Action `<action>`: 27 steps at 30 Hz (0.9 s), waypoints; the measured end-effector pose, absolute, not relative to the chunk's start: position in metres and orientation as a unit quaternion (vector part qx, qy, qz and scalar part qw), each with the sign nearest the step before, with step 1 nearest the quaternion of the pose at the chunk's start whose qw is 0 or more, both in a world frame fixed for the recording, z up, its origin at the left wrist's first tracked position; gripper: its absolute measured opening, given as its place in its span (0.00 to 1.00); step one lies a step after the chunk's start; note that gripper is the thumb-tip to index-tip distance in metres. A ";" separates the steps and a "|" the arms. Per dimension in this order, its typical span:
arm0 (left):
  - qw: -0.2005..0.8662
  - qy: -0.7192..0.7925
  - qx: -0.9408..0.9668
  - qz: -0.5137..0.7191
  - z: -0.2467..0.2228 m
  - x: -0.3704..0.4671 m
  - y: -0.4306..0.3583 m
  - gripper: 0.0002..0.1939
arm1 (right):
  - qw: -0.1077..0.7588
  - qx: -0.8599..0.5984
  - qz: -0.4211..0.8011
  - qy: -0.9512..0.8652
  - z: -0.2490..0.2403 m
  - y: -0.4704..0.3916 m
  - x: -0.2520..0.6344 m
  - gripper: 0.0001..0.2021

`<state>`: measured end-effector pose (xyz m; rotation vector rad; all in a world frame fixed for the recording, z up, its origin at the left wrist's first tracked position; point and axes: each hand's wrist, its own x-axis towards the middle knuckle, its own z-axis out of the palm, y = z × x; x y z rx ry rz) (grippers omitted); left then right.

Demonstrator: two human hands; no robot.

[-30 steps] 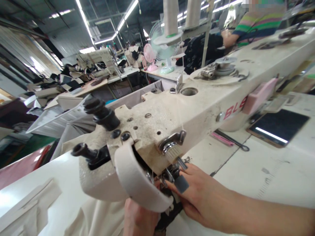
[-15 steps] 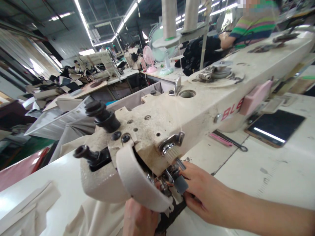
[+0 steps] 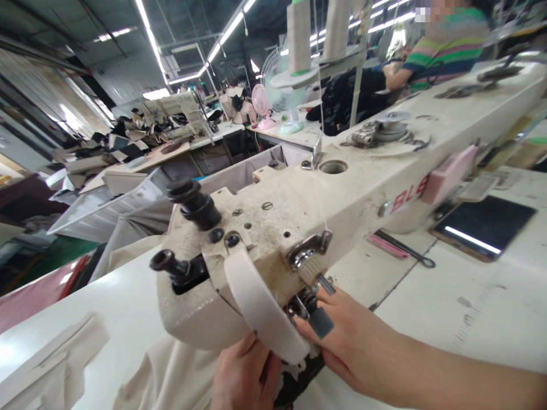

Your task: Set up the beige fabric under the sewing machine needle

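Observation:
A cream sewing machine fills the middle, its curved white guard hanging over the needle area. My left hand is below the guard with fingers curled together; what they pinch is hidden. Beige fabric lies on the table just left of that hand. On the other side of the needle area, my right hand is closed, its fingertips partly behind the metal presser parts. A dark piece with ragged white patches shows between the two hands.
Right of the machine lie a phone, a dark metal tool and a pink strip. More beige pieces rest at left. Thread cones stand behind, and a person in a striped shirt sits beyond.
The view has shifted slightly, so the machine appears a little farther right. My left hand shows more from under the guard; my right fingers reach further in toward the needle area.

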<state>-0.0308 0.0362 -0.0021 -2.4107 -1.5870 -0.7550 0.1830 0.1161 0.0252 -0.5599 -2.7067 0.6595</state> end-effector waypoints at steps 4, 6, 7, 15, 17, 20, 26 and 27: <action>0.119 -0.505 -0.826 -0.221 -0.003 -0.034 0.035 0.11 | 0.133 -0.193 0.191 -0.953 0.027 0.116 0.181 0.09; 0.156 -0.496 -0.828 -0.211 0.002 -0.029 0.035 0.12 | 0.128 -0.191 0.181 -0.956 0.028 0.115 0.179 0.07; 0.175 -0.497 -0.824 -0.209 0.005 -0.025 0.035 0.14 | 0.130 -0.192 0.179 -0.956 0.029 0.115 0.178 0.06; 0.241 -0.536 -0.783 -0.203 0.008 -0.012 0.043 0.21 | 0.179 -0.199 0.200 -0.942 0.023 0.114 0.179 0.07; 0.228 -0.559 -0.769 -0.209 0.000 -0.016 0.044 0.19 | 0.182 -0.204 0.225 -0.935 0.021 0.114 0.181 0.12; 0.156 -0.623 -0.740 -0.201 -0.009 -0.020 0.043 0.17 | 0.193 -0.213 0.242 -0.927 0.020 0.114 0.183 0.13; 0.046 -0.697 -0.677 -0.230 -0.016 -0.020 0.039 0.15 | 0.206 -0.217 0.251 -0.920 0.021 0.114 0.186 0.10; 0.025 -0.703 -0.669 -0.239 -0.017 -0.020 0.039 0.15 | 0.208 -0.213 0.253 -0.921 0.021 0.114 0.186 0.10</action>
